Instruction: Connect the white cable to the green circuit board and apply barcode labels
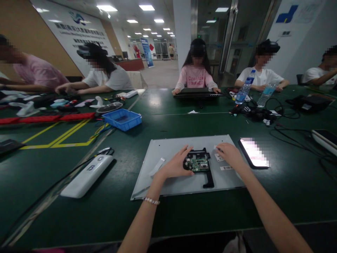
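Note:
A grey metal-backed panel (181, 186) lies flat on the green table in front of me. On its middle sits a green circuit board (197, 163) in a black plastic bracket (209, 179). My left hand (173, 164) spans the board's left side, thumb at the near edge and fingers at the far edge. My right hand (231, 156) is over the panel's right part, its fingertips pinched together beside a white label (219, 157). Whatever is between those fingertips is too small to make out. A pale strip (158, 166) lies on the panel left of my left wrist.
Right of the panel lies a lit phone (254, 153); left of it, a white power bank (88, 175) with a cable. Farther off stand a blue tray (123, 119) and two water bottles (245, 88). Across the table a person in pink (197, 75) holds a dark flat panel (197, 93).

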Demonstrator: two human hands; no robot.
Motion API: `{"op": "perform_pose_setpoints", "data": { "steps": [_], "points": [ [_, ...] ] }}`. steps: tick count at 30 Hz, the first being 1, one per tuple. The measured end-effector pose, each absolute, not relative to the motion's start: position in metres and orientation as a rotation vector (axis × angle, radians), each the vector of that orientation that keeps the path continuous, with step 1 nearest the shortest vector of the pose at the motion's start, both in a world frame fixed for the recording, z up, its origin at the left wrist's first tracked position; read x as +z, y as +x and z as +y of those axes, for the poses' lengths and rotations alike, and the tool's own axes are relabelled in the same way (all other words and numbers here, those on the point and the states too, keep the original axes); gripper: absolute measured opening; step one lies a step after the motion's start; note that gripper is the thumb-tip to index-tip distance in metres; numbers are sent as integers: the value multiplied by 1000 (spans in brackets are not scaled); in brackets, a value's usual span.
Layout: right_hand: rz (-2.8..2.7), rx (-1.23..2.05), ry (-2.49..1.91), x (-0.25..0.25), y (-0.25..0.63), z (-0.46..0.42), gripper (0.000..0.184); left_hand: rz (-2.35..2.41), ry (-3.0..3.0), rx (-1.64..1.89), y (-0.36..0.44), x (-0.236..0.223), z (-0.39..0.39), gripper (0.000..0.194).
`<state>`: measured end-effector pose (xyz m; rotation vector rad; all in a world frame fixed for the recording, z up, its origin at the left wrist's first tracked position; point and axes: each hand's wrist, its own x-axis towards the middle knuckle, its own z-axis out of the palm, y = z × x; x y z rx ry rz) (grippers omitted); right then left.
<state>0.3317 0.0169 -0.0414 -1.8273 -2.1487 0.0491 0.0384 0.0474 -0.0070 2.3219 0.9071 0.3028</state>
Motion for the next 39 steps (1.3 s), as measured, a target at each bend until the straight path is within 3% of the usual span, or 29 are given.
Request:
{"op": "perform_pose_setpoints", "data": {
  "steps": [11,23,39],
  "points": [
    [-2062,5,-1815,-46,328,19,25,934,2339,320,36,-9,48,108],
    [-2270,75,-1575,-12,267,45,23,937,2364,362,35,-16,49,112],
    [-2383,177,-1605,-22,231,55,28,850,2384,417,33,-26,54,114]
  ]
}}
